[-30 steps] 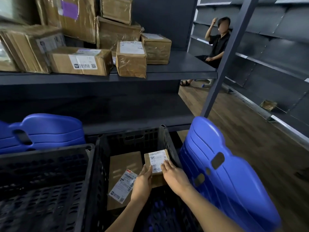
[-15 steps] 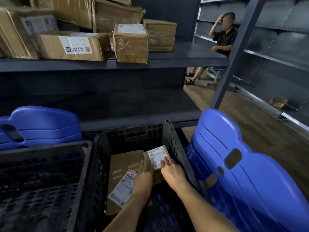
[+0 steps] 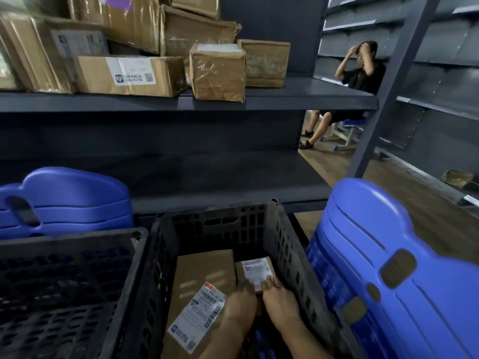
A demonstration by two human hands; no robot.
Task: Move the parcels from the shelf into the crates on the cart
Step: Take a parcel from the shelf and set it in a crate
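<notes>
Both my hands are down inside the right black crate (image 3: 282, 242). My left hand (image 3: 239, 299) and my right hand (image 3: 278, 297) hold a small brown parcel (image 3: 255, 270) with a white label from its near side, low against the crate's right wall. A larger flat parcel (image 3: 204, 275) with a barcode label lies beside it on the left. Several taped cardboard parcels remain on the shelf (image 3: 298, 98) above, among them a cube-shaped one (image 3: 217, 72) at the front edge and a long one (image 3: 129, 75) to its left.
A second black crate (image 3: 64, 286) stands to the left. Blue plastic cart panels rise at the left (image 3: 64, 200) and right (image 3: 394, 268). A person (image 3: 360, 79) sits beyond the shelf. A grey shelf post (image 3: 388, 89) slants over the wooden floor.
The small parcel has gone lower into the right crate with both hands still on it. The view has drifted a little, and the shelf parcels look closer.
</notes>
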